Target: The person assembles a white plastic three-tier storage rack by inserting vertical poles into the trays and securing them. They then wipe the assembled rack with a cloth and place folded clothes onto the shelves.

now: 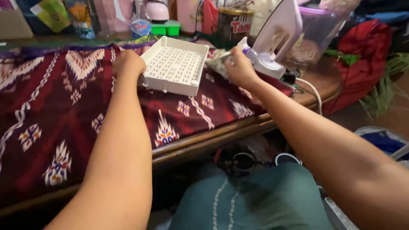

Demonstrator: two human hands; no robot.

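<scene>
While both bare forearms stretch out over a wooden table draped in a maroon woven cloth (pixel 55 119) with white and orange motifs, the left hand (pixel 128 63) is curled into a loose fist, its fingers folded under and out of sight, so whether they pinch anything cannot be told; its knuckles rest against the near left corner of a shallow white rectangular plastic tray (pixel 175 64) whose floor is dotted with rows of small dark marks. Just to the right of that hand the tray sits tilted on the cloth, its far edge raised slightly toward the clutter behind. Across the tray, the right hand (pixel 239 68) is closed around a small white squeeze bottle with a purple collar (pixel 247 50), thumb and fingers pressed together about its body, the nozzle end pointing up and away from the wrist. Touching the underside of that hand lies a crumpled piece of pale patterned fabric (pixel 216 64), and just beyond its knuckles a white and lilac electric iron (pixel 279 32) stands upright on its heel, with a white cord (pixel 313 91) trailing off the table edge to the right of the wrist. Farther beyond the left hand stand a clear spray bottle with a blue label (pixel 140 23) and a small green box (pixel 167 29). Below both wrists, the person's teal garment (pixel 255 196) with pale stitching fills the lap.
</scene>
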